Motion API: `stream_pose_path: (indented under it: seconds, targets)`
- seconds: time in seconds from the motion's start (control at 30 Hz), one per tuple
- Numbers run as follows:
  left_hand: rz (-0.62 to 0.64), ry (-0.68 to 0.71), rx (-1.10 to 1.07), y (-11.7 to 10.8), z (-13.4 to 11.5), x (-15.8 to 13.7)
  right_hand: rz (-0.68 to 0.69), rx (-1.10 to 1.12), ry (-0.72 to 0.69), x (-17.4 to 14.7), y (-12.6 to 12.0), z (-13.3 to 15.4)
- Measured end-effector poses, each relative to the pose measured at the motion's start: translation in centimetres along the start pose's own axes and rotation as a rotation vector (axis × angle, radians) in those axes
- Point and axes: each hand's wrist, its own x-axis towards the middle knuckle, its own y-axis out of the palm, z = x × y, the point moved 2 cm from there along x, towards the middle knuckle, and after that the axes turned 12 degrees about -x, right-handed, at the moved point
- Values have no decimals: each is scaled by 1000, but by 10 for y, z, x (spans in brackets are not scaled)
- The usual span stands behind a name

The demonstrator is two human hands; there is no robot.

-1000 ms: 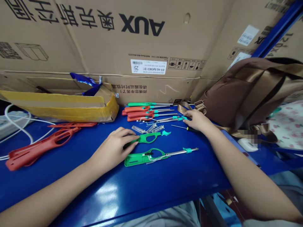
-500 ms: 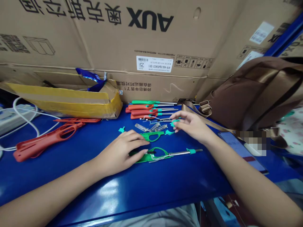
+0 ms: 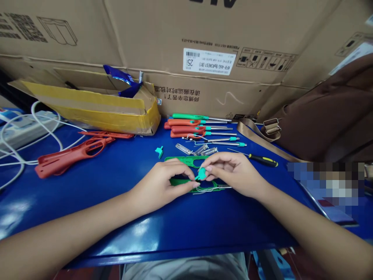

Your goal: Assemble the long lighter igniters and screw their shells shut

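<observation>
My right hand (image 3: 237,173) pinches a small teal trigger piece (image 3: 201,174) between thumb and fingers, above an opened green lighter half (image 3: 180,182). My left hand (image 3: 166,181) is closed around that half, its thumb and fingertips close to the trigger. White wires and a metal tube lie along the half, partly behind my hands. Just behind is another green shell half (image 3: 186,160). A second teal trigger piece (image 3: 159,151) lies to its left. Several small clear parts (image 3: 184,149) rest farther back.
Red and orange lighters (image 3: 186,129) lie in a row behind, with a green lighter (image 3: 188,116). A screwdriver (image 3: 264,160) lies right. Red shell halves (image 3: 72,155), cables and a taped carton (image 3: 96,116) occupy the left. A brown bag (image 3: 317,120) stands at right.
My right hand has come toward me and left with the teal trigger piece, over the green half. My left fingers have drawn in beside it. The view has shifted, showing the screwdriver.
</observation>
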Motion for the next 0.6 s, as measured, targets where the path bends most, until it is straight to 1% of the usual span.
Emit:
stream_pose_path:
  seconds: [0.17,0.23,0.3,0.4,0.47,0.53,0.6]
  targets:
    - [34,75,-6,2,-1,0,52,-9,13,-4,6,2]
    - [34,75,23,1,-2,0,56,-72,0,-6,7,3]
    - [18,50,57,1,-1,0,19,-251,-70,-8,6,5]
    - [28,34,110,-1,0,0,-44,-610,-274,-11,2,11]
    - [33,60,145,-2,0,0,-19,-740,-364,-13,-2,14]
    - [28,94,179,-5,0,-1,36,-793,-376,-14,-8,16]
    - [41,110,214,-8,1,-1,99,-847,-354,-15,-14,18]
